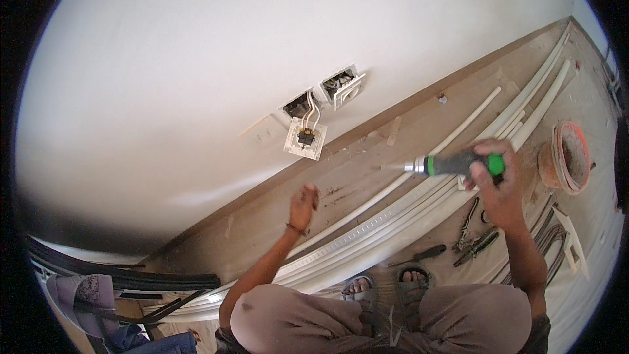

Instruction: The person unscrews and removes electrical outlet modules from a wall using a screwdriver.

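My right hand (496, 174) is wrapped round the handle of a green and dark grey screwdriver (451, 164). Its metal collar and blurred tip point left, toward the wall. Lower and to the left, my left hand (303, 207) is closed, fingers curled together; whether something small is in them is hidden. A socket plate (306, 137), its back showing, hangs by several wires from an open wall box (301, 105). Beside it, a second wall box (339, 80) has a white plate (350, 92) hanging tilted at its front. Both hands are apart from the plates.
Long white pipes and trunking (367, 231) run across the floor between my feet and the wall. Pliers (477, 247) and another screwdriver (419, 255) lie near my sandals. An orange bucket (553, 165) stands at right; black tubing (151, 278) lies at left.
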Demonstrator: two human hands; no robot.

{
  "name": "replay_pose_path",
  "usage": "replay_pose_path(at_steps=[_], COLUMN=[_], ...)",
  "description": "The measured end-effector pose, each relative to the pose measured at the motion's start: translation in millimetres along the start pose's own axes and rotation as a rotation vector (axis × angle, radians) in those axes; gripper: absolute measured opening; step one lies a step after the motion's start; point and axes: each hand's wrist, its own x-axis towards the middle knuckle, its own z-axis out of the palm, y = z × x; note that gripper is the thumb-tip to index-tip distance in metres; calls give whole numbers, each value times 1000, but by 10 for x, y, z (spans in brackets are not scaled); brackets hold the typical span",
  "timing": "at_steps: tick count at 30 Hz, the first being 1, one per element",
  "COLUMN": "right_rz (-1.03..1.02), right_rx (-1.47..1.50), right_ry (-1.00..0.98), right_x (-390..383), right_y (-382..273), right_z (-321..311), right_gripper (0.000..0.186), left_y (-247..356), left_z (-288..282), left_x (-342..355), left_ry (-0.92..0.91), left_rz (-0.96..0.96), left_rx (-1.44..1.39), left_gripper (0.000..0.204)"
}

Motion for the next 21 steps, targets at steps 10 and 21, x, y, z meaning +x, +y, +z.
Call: replay_pose_path(at_steps=[10, 21], right_rz=[-404, -359], right_rx=[-142, -135], right_ry=[69, 75], right_x=[339, 317], right_y=[-150, 116], right_z=[454, 449], right_gripper=[32, 27], left_y=[1008, 1012], left_z=[-370, -243], left_x=[494, 577], left_ry=[-364, -434], left_rz=[-159, -84], left_rx=[-1191, -1265], left_gripper=[95, 71])
